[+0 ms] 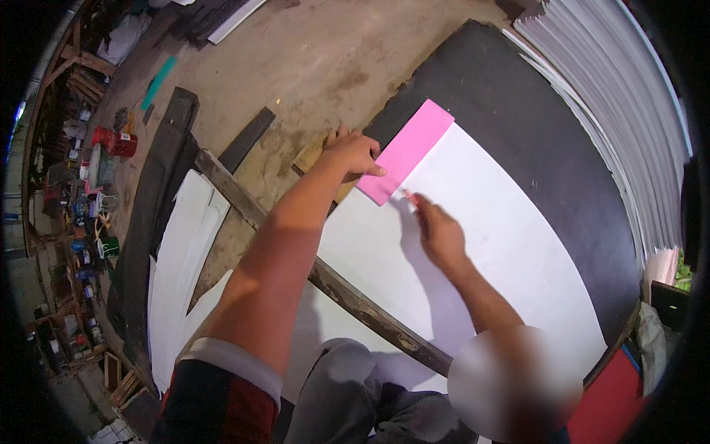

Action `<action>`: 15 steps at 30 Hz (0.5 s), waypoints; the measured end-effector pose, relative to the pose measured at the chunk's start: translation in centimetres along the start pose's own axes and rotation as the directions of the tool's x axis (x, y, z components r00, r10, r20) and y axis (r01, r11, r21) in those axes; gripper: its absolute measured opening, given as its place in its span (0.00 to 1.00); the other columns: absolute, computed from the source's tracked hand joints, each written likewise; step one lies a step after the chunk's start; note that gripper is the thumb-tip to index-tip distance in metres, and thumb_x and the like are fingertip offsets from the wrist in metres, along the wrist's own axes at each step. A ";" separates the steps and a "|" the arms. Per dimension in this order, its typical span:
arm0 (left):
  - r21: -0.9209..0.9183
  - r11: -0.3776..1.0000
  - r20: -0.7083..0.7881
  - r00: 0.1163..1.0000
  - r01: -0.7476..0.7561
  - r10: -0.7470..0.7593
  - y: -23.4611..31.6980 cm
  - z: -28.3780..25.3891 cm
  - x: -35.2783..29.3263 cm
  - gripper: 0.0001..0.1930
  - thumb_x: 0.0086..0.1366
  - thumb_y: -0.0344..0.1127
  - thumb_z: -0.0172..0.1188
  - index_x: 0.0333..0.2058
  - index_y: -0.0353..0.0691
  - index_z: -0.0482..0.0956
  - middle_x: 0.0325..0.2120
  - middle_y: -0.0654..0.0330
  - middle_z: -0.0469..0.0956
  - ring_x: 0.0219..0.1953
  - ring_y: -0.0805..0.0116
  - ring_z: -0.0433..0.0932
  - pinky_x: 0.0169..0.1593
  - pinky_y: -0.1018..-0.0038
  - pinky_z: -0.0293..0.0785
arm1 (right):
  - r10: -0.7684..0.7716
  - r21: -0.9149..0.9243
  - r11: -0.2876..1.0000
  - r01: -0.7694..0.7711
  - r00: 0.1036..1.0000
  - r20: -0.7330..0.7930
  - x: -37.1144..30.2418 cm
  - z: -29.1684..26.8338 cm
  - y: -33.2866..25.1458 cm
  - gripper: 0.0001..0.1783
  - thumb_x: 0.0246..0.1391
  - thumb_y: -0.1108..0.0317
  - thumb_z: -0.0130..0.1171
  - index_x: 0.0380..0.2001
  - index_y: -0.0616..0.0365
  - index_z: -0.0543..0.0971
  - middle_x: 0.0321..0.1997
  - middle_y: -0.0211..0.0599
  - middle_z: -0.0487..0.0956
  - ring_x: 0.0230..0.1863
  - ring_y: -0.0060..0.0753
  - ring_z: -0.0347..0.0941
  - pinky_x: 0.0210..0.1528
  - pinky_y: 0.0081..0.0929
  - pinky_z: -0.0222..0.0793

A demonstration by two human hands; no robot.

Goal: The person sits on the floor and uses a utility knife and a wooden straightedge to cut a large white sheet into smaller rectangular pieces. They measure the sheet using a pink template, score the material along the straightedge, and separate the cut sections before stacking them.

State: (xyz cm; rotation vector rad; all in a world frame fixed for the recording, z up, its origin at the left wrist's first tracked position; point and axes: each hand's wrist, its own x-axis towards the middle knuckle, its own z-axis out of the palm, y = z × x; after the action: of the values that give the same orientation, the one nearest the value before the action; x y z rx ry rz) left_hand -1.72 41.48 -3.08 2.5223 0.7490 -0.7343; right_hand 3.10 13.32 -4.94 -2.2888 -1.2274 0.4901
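**My left arm looms closest; a pink strip lies under my thumb**

My left forearm (277, 244) reaches up to my left hand (353, 155), half open: the thumb lies on the pink strip (410, 148), the fingers spread past its left edge. I see pressing, not gripping. My right hand (441, 233) is closed around a small pinkish tool (409, 197), too blurred to name, its tip just beside the strip's lower end.

The strip lies at the upper left end of the white sheet (488, 222). To work well here, I'd judge, I should press evenly, keep the strip square to the sheet and keep my thumb clear of the tip.

Counting outward: two hands, one strip, one small tool, one white sheet beneath them, one black sheet (510, 96) under that, one long wooden batten (370, 314) running below my left forearm. Farther off are one stack of sheets (614, 111) at the right, its layers too many to count, one red bucket (118, 142) and one teal strip (158, 83) on the floor (310, 52).
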 end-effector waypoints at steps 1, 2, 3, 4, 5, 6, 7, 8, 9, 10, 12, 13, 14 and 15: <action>0.002 1.000 -0.004 1.000 -0.005 0.005 -0.3 0.1 0.3 0.30 0.51 0.66 0.75 0.49 0.60 0.87 0.62 0.53 0.72 0.69 0.47 0.58 0.69 0.50 0.51 | -0.056 -0.026 0.998 0.056 0.998 0.004 -0.9 0.8 -1.2 0.28 0.65 0.69 0.53 0.68 0.42 0.70 0.40 0.44 0.82 0.39 0.50 0.83 0.38 0.48 0.80; 0.005 1.000 -0.007 1.000 -0.009 0.009 -0.5 0.3 0.5 0.30 0.51 0.66 0.75 0.49 0.61 0.86 0.62 0.53 0.72 0.69 0.46 0.58 0.69 0.50 0.51 | -0.083 -0.048 0.995 0.085 0.996 0.045 -1.0 1.5 -2.3 0.33 0.62 0.71 0.54 0.70 0.39 0.68 0.39 0.43 0.82 0.36 0.48 0.83 0.34 0.44 0.80; 0.008 1.000 0.004 1.000 -0.014 0.014 -0.1 0.2 0.7 0.30 0.51 0.66 0.75 0.50 0.62 0.86 0.62 0.53 0.72 0.69 0.46 0.58 0.70 0.50 0.51 | -0.086 -0.095 0.991 0.096 0.992 0.097 -0.8 1.5 -3.4 0.35 0.60 0.71 0.54 0.71 0.38 0.67 0.38 0.42 0.81 0.35 0.47 0.83 0.33 0.44 0.81; 0.017 1.000 0.012 1.000 -0.008 0.008 0.0 -0.1 0.5 0.30 0.51 0.66 0.75 0.50 0.62 0.86 0.62 0.53 0.71 0.70 0.46 0.58 0.70 0.50 0.51 | -0.097 -0.131 0.984 0.116 0.984 0.148 -0.4 1.5 -4.4 0.37 0.59 0.72 0.54 0.72 0.37 0.66 0.37 0.42 0.81 0.34 0.47 0.83 0.31 0.44 0.81; 0.026 1.000 0.020 1.000 -0.003 0.002 0.1 -0.4 0.3 0.30 0.52 0.66 0.75 0.51 0.63 0.85 0.63 0.52 0.71 0.70 0.46 0.57 0.70 0.50 0.50 | -0.104 -0.150 0.980 0.129 0.982 0.159 -0.1 2.0 -4.9 0.38 0.59 0.72 0.54 0.73 0.37 0.65 0.37 0.42 0.81 0.34 0.46 0.83 0.31 0.45 0.81; 0.024 1.000 0.002 1.000 -0.014 0.014 -0.1 -0.5 0.4 0.31 0.50 0.66 0.75 0.52 0.62 0.85 0.62 0.51 0.72 0.70 0.44 0.58 0.71 0.48 0.48 | -0.115 -0.173 0.974 0.144 0.980 0.165 0.5 2.4 -5.2 0.38 0.59 0.72 0.54 0.73 0.36 0.64 0.37 0.42 0.81 0.34 0.45 0.83 0.30 0.45 0.81; 0.021 0.999 -0.016 1.000 -0.025 0.026 -0.2 -0.6 0.6 0.33 0.49 0.66 0.75 0.52 0.61 0.85 0.62 0.49 0.72 0.70 0.43 0.58 0.72 0.46 0.46 | -0.126 -0.195 0.968 0.158 0.977 0.170 1.0 2.8 -5.5 0.39 0.59 0.72 0.54 0.74 0.36 0.63 0.37 0.42 0.81 0.34 0.45 0.83 0.29 0.45 0.81; 0.019 0.999 -0.034 0.999 -0.037 0.038 -0.4 -0.7 0.8 0.34 0.48 0.65 0.75 0.53 0.61 0.85 0.61 0.48 0.73 0.70 0.41 0.59 0.73 0.44 0.43 | -0.131 -0.205 0.965 0.162 0.979 0.157 1.4 3.1 -5.6 0.39 0.60 0.71 0.54 0.74 0.36 0.62 0.37 0.42 0.81 0.34 0.45 0.83 0.28 0.45 0.81; 0.016 0.999 -0.028 0.999 -0.037 0.037 -0.5 -0.7 0.7 0.34 0.48 0.65 0.75 0.54 0.61 0.85 0.62 0.48 0.72 0.71 0.41 0.58 0.73 0.43 0.42 | -0.136 -0.213 0.963 0.166 0.980 0.149 1.5 3.5 -5.6 0.39 0.60 0.71 0.54 0.75 0.36 0.61 0.37 0.43 0.80 0.34 0.44 0.83 0.27 0.45 0.81; 0.012 0.999 -0.021 0.999 -0.036 0.037 -0.6 -0.7 0.7 0.35 0.48 0.65 0.75 0.54 0.61 0.85 0.62 0.48 0.72 0.71 0.41 0.58 0.74 0.43 0.41 | -0.141 -0.222 0.960 0.170 0.980 0.141 1.7 3.8 -5.7 0.39 0.60 0.71 0.54 0.75 0.36 0.61 0.38 0.43 0.80 0.35 0.44 0.83 0.26 0.45 0.81; 0.004 0.999 -0.017 0.999 -0.032 0.032 -0.8 -0.7 0.7 0.36 0.48 0.66 0.75 0.55 0.61 0.84 0.63 0.48 0.71 0.72 0.41 0.57 0.74 0.42 0.41 | -0.127 -0.236 0.959 0.158 0.982 0.140 1.8 3.9 -6.1 0.41 0.58 0.74 0.54 0.75 0.38 0.62 0.38 0.44 0.81 0.34 0.46 0.83 0.27 0.44 0.81; -0.002 1.000 -0.018 0.999 -0.028 0.028 -0.9 -0.6 0.7 0.36 0.48 0.66 0.75 0.56 0.61 0.84 0.63 0.48 0.71 0.72 0.41 0.57 0.74 0.42 0.41 | -0.119 -0.244 0.958 0.151 0.983 0.140 1.9 3.8 -6.4 0.42 0.56 0.76 0.55 0.75 0.38 0.63 0.38 0.45 0.82 0.34 0.46 0.84 0.27 0.44 0.81; -0.007 1.000 -0.019 1.000 -0.023 0.023 -1.0 -0.6 0.7 0.37 0.48 0.66 0.75 0.57 0.62 0.84 0.64 0.48 0.71 0.72 0.41 0.57 0.74 0.42 0.41 | -0.115 -0.245 0.958 0.147 0.983 0.141 2.0 3.9 -6.6 0.42 0.56 0.75 0.55 0.75 0.39 0.63 0.39 0.45 0.82 0.34 0.46 0.84 0.27 0.44 0.81; 0.000 1.000 -0.018 1.000 -0.022 0.022 -0.8 -0.6 0.6 0.37 0.48 0.66 0.75 0.57 0.62 0.83 0.64 0.48 0.70 0.72 0.40 0.56 0.74 0.42 0.41 | -0.109 -0.249 0.958 0.142 0.984 0.141 2.0 3.8 -6.7 0.42 0.57 0.75 0.55 0.75 0.40 0.63 0.39 0.45 0.82 0.34 0.47 0.84 0.27 0.44 0.81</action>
State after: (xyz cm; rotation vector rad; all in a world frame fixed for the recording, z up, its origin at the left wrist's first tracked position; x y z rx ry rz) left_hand -1.49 42.66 -3.12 2.5361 0.7260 -0.7051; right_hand -2.30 19.18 -4.37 -2.4020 -1.5700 0.4573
